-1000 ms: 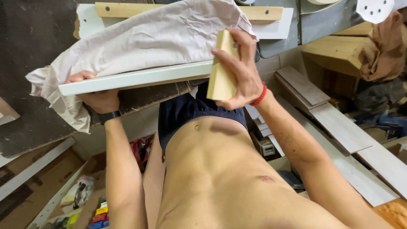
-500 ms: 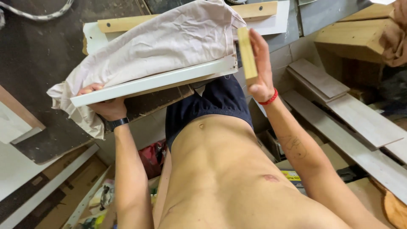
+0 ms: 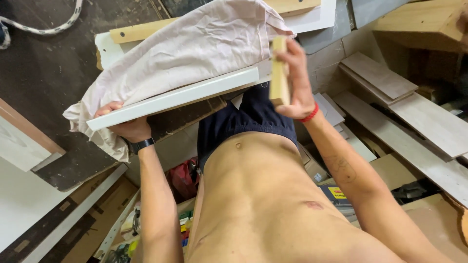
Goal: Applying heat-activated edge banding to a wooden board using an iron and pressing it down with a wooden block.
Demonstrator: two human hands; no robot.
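Observation:
I hold a white board (image 3: 175,96) flat in front of my belly, its near edge towards me. A crumpled pale pink cloth (image 3: 195,48) lies over its top and hangs off the left end. My left hand (image 3: 126,127), with a black wristband, grips the board's left end from beneath. My right hand (image 3: 298,83), with a red wristband, holds a small pale wooden block (image 3: 279,73) upright against the board's right end.
Wooden planks (image 3: 419,117) and panels lean and lie on the floor at the right. A dark dusty floor (image 3: 44,63) with a white cord (image 3: 29,24) is at upper left. Cardboard and white panels (image 3: 29,204) lie at lower left. A wooden batten (image 3: 141,30) lies behind the board.
The view has shifted slightly. The board and cloth have stayed in my left hand, and my right hand has kept the block at the board's right end, moving it a little along the edge.

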